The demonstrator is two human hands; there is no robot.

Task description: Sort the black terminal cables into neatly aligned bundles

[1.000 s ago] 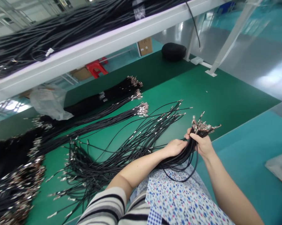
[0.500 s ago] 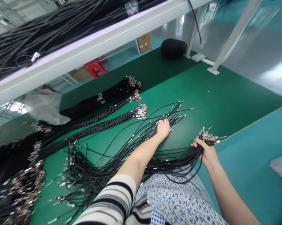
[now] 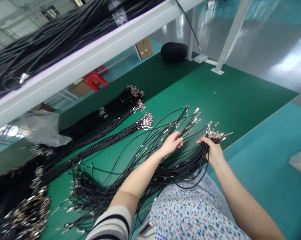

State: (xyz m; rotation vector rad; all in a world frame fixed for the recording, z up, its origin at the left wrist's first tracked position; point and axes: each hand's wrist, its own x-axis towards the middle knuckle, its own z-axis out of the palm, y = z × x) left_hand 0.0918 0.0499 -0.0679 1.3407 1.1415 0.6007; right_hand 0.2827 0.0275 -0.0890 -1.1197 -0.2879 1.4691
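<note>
Left hand (image 3: pixel 172 143) has come away from the right-hand bundle, where it was a second ago; half a second ago it was over the loose black cables, and now its fingers are curled around a few of them. Those cables' metal-tipped ends (image 3: pixel 195 115) now stick out past the fist, fanned toward the table's far side. Exact count can't be told; fingers hide the grip.

Right hand (image 3: pixel 212 148) keeps its grasp on a thick bundle of black cables (image 3: pixel 197 163), thumb across it, just below the crimped terminals (image 3: pixel 217 135). That bundle is at the table's near edge, its slack running back to the left over the floral apron (image 3: pixel 183 206). Terminals sit uneven, some poking out sideways.

Meaning, as judged: a small lot is now picked out of the loose spread, while the main bundle stays gathered; the two lots are near each other but apart at the ends, not joined.

Remaining loose cables (image 3: pixel 145 151) lie spread across the green tabletop (image 3: pixel 235 100), between the left forearm and a neater cable bundle (image 3: pixel 116 134) with its ends grouped. That bundle looks unmoved, as does the clear plastic bag (image 3: pixel 40 126) farther left.
</note>
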